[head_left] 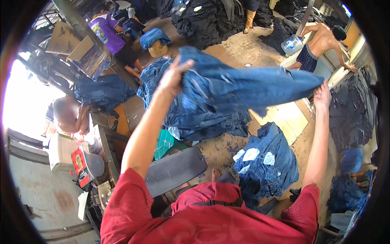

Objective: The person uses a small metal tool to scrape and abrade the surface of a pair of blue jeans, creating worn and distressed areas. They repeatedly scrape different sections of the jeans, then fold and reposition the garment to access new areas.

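A pair of blue jeans [256,85] is stretched sideways in the air between my two raised hands. My left hand [174,78] grips its wide, bunched end, which is partly smeared by motion. At the narrow far end, my right hand [322,96] pinches the tip of a leg. Below and behind the held jeans lies a large heap of blue denim [207,124]. A smaller stack of jeans [268,162] with white patches showing sits on the floor nearer me, between my feet and my right arm.
A dark padded bench [176,168] and a green crate [164,142] stand at my left. Dark garment heaps [211,20] fill the back. One person in purple [107,32] works at far left; another [323,40] holds a water jug [291,44] at far right.
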A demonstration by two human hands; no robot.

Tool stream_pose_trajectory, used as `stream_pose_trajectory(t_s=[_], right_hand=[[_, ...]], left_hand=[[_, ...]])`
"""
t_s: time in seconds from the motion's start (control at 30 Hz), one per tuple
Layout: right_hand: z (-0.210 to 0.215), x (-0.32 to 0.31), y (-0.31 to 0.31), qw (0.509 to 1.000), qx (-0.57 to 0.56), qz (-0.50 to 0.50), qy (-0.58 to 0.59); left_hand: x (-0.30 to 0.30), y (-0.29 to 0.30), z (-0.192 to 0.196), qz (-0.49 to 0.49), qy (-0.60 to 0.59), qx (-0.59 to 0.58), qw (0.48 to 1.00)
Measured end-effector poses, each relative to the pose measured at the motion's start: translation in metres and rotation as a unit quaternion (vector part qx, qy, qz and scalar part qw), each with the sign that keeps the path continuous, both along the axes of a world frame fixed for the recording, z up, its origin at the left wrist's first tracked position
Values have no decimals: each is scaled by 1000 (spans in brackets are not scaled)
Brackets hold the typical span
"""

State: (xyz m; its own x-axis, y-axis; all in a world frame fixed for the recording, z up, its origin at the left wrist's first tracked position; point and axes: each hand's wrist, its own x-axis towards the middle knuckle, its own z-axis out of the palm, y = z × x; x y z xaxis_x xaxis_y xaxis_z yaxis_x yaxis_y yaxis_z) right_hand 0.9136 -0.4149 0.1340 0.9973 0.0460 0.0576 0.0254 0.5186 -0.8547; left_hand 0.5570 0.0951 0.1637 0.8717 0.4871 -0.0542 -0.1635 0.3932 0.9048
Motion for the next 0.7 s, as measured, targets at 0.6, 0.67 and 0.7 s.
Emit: stream_pose_trajectory(t_s=[0.6,0.67,0.7], right_hand=[[-250,-258,-161,628,-761,158,46],[-274,-300,-183,485,-848,205,57],[-283,-315,-192,447,-855,241,102]], left_hand=[[-140,242,-269,-71,357,720,591],[-139,259,-288,-88,364,698,610],[-140,265,-289,-102,362,695,613]])
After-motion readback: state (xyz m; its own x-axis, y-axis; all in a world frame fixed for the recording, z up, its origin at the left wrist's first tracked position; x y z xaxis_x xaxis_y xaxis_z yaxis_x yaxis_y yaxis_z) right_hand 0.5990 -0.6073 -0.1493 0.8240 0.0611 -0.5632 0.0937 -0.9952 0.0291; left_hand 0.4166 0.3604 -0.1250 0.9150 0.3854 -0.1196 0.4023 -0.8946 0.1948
